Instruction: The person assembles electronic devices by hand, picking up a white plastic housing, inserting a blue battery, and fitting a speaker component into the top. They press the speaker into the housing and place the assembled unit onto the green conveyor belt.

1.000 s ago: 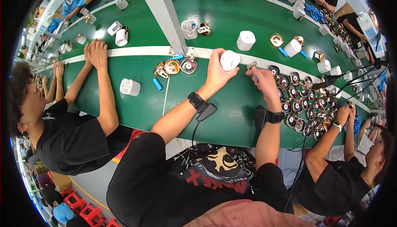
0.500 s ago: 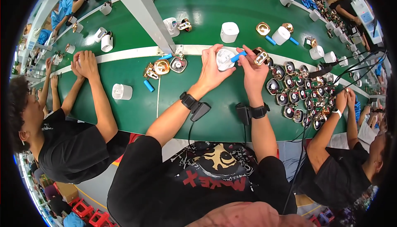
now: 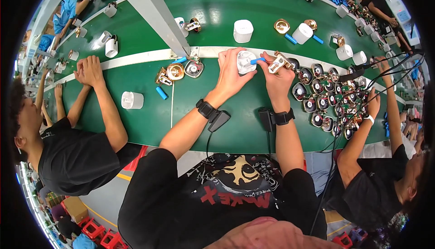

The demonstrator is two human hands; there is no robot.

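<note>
Fingers (image 3: pixel 226 65) of the left hand (image 3: pixel 232 74) wrap the white housing (image 3: pixel 245 61) above the green tabletop (image 3: pixel 204 104), centre frame; the right hand (image 3: pixel 276 74) pinches a brass part (image 3: pixel 277 63) with blue piece (image 3: pixel 258 61). Keeping the housing steady should help alignment.

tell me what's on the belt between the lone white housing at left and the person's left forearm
In the head view, a small blue cylinder lies on the green belt between the white housing and the left forearm.
</note>
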